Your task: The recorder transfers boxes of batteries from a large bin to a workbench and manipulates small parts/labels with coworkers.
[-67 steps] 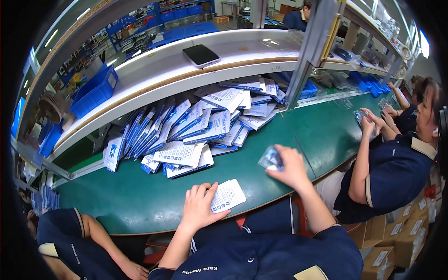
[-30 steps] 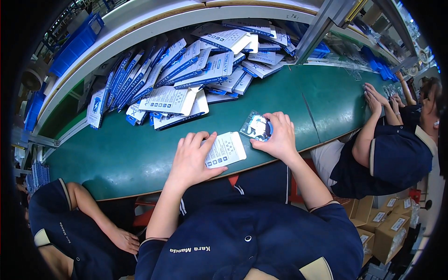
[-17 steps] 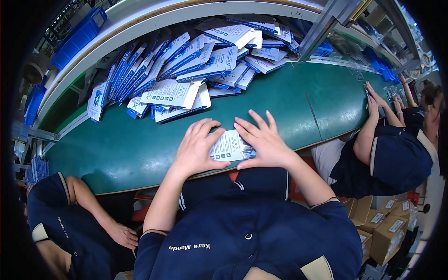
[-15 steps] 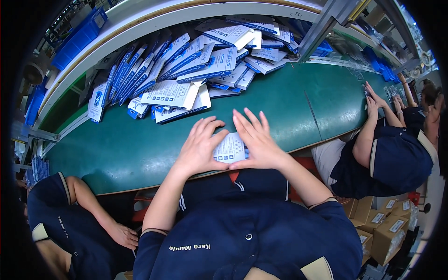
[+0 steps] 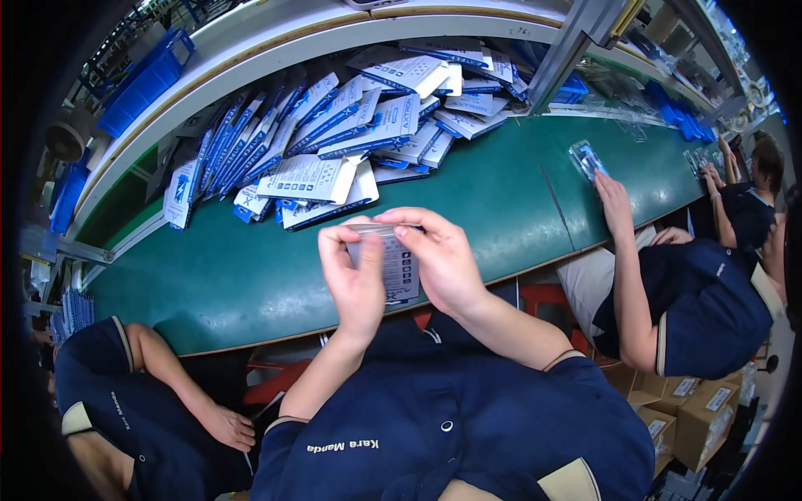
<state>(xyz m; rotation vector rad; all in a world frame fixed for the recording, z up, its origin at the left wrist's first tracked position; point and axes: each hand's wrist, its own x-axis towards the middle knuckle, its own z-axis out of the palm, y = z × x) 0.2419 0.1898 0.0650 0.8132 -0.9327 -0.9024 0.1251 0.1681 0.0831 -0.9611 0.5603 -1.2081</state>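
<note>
Close to the green table's front edge, I hold a small flat printed box upright between both hands. A shiny, see-through strip runs along its upper edge, looking like clear plastic film. My left hand pinches this edge on the left, its thumb blurred by motion. With thumb and fingers closed, my right hand grips the upper edge on the right. My fingers hide part of the box. Beyond my hands lies a heap of flat white and blue boxes, some with raised flaps.
The green tabletop curves across the view. On the right, a co-worker's hand touches a clear package. Another person's arm rests at lower left. A blue bin stands upper left; cardboard cartons sit lower right.
My hands have gone from spread around the box to pinching its upper edge. The box now stands tilted up. The co-worker on the right has moved a clear package leftward along the table.
</note>
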